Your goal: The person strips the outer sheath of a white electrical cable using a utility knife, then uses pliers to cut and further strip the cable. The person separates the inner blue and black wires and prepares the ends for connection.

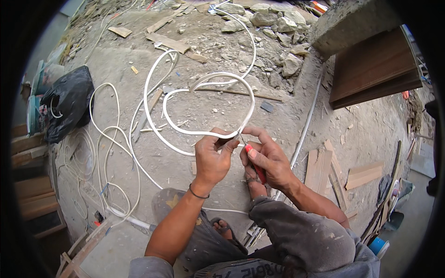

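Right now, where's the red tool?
In the head view, the red-handled tool is just right of centre, held in the right hand, its metal tip up by the white cable and the left hand.

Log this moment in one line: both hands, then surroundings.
left hand: holding white cable | right hand: gripping red-handled tool, tip near cable | around: black bag left, rubble ahead

Cable [185, 133] kinda looped out ahead of the left hand [213, 157] and right hand [271, 160], bag [72, 102] way off left. Rubble [292, 64] sat farther ahead, bit to the right, panels [375, 69] were over right, and loose board pieces [318, 167] lay nearer than those.
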`<state>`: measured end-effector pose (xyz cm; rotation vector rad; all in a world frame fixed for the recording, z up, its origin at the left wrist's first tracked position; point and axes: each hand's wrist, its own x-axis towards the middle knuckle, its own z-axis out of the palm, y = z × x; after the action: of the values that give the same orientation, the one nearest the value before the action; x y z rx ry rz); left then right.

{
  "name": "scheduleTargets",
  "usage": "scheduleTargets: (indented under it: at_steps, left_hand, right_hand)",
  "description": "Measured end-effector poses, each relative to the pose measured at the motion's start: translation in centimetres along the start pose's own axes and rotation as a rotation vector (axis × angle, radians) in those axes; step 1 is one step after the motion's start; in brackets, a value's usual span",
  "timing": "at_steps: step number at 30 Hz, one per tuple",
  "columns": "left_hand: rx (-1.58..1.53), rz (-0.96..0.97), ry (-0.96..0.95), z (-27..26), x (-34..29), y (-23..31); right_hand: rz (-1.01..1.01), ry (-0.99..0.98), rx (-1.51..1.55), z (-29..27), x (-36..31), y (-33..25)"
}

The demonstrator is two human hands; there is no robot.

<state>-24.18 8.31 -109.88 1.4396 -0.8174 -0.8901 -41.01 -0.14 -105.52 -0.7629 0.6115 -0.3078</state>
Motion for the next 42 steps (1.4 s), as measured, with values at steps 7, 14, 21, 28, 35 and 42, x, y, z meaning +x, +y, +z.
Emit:
scheduleTargets:
  at_steps: [7, 14, 21, 28, 35, 42]
  left_hand:
    - [0.151, 0.1, -0.018, 0.0, 0.1, 0.9]
    - [0.436, 0.297, -0.044, -0.1, -0.6, 1.2]
    - [0.19, 0.061, 0.032, 0.8, -1.5, 1.2]
    - [-0.161, -0.198, 0.048, 1.2, -2.4, 1.7]
    - [-0.086, -0.157, 0.047, 0.1, -1.8, 2.8]
    - [0.203, 0.019, 0.055, -0.2, -1.7, 3.4]
  right_hand:
    - [0.012, 0.029, 0.013, -0.5, -0.6, 0.4]
    - [0.038, 0.145, 0.091, 0.7, -1.3, 0.5]
    - [0.033, 0.156, 0.053, 1.1, -0.8, 0.5]
    - [-0.032, 0.122, -0.132, 0.9, -1.7, 0.7]
    - [-0.025, 0.043, -0.196, 1.0, -1.9, 0.3]
    - [-0.021, 0.023, -0.061, 1.8, -1.8, 0.1]
